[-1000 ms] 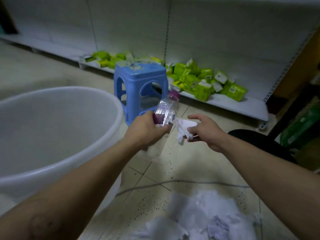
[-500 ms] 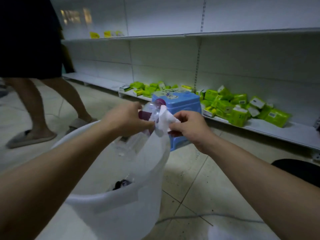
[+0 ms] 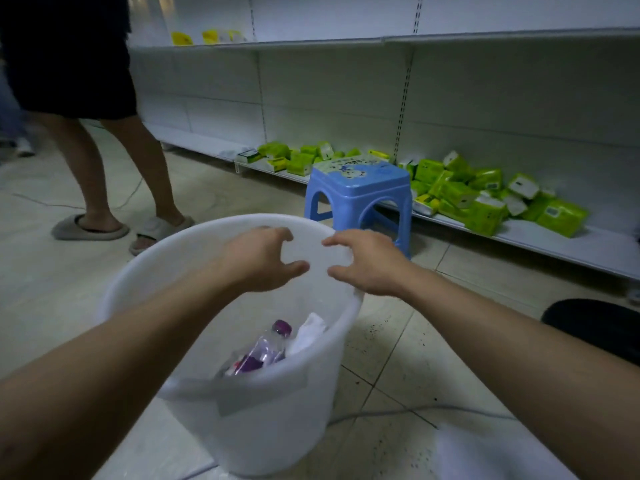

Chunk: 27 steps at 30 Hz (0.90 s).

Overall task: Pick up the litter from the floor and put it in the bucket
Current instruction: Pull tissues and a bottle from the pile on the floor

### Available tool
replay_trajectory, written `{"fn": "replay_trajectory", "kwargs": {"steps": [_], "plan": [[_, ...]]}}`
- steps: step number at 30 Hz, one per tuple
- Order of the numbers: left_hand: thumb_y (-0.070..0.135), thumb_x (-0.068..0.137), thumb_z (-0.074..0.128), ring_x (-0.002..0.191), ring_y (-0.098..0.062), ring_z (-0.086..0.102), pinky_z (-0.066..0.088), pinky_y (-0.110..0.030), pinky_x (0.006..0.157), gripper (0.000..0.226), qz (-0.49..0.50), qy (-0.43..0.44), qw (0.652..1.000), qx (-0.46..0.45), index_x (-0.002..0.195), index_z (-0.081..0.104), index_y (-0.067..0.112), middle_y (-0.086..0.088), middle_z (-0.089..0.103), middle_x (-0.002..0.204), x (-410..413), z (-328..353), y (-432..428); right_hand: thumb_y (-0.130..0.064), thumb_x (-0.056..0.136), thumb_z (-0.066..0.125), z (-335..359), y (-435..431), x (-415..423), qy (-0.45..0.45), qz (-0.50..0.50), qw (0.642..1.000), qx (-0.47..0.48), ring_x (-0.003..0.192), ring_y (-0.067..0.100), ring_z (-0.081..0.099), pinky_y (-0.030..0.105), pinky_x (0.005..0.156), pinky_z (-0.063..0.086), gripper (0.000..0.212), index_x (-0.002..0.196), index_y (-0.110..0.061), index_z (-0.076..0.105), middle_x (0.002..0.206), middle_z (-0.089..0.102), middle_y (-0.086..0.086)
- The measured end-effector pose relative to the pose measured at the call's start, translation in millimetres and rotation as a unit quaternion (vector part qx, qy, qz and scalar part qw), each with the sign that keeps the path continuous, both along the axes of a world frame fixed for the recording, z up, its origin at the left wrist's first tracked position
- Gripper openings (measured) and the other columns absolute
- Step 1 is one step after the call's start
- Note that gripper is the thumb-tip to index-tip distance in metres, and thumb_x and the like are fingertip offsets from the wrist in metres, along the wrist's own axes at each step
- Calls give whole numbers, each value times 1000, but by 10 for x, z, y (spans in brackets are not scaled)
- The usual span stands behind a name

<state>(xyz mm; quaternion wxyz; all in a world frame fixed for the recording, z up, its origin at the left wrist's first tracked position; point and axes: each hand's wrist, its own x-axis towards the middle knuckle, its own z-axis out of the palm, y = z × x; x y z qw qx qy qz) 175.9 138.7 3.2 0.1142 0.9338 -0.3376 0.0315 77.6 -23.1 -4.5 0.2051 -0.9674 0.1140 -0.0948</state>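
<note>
A white plastic bucket (image 3: 263, 420) stands on the tiled floor in front of me. Inside it lie a clear plastic bottle (image 3: 266, 348) with a purple cap and a crumpled white paper (image 3: 306, 332). My left hand (image 3: 259, 259) and my right hand (image 3: 367, 261) hover above the bucket's far rim, both empty with fingers spread and curled. More white paper litter (image 3: 474, 452) lies on the floor at the lower right, blurred.
A blue plastic stool (image 3: 360, 195) stands behind the bucket. Green packets (image 3: 485, 199) are heaped on the low white shelf (image 3: 588, 247) along the wall. A person in slippers (image 3: 90, 226) stands at the left. A dark round object (image 3: 595, 327) sits at the right. A cable (image 3: 415, 410) crosses the floor.
Both hands have let go: the bottle left my left hand and the paper left my right hand, and both now lie in the bucket. The view has tilted up over the bucket.
</note>
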Motion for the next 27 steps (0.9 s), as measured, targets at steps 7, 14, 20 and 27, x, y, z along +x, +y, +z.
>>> {"fn": "replay_trajectory", "kwargs": {"steps": [7,14,20,27], "plan": [[51,80,62,105,-22,57,49,-38,85,54,-235,-69,968,-52,127,53,24,-2,60,118,-677,81,-829,-40,76,75,104,-771,-531,61,-51,997,-7,126,17,51,26,93,38,69,138,-30,48,141,52,-4],[48,85,58,114,-24,53,44,-38,89,53,-339,-74,937,38,132,48,24,-2,56,128,-1345,-360,-1446,-43,77,73,-214,-1452,-1557,158,-99,981,-57,129,20,47,30,102,37,69,138,-29,45,145,48,0],[48,86,57,116,-24,52,45,-38,89,56,-339,32,930,141,135,43,24,-3,53,133,-1901,-1322,-1718,-43,81,70,-1274,-1806,-2569,242,-154,957,53,130,20,45,23,93,34,69,141,-28,41,146,44,2],[40,87,58,115,-28,53,47,-39,94,58,-242,223,926,186,140,38,25,-10,46,137,-2362,-2353,-1877,-37,84,66,-2345,-1867,-3063,296,-220,923,112,128,26,47,35,101,42,61,140,-24,45,145,44,8]]}}
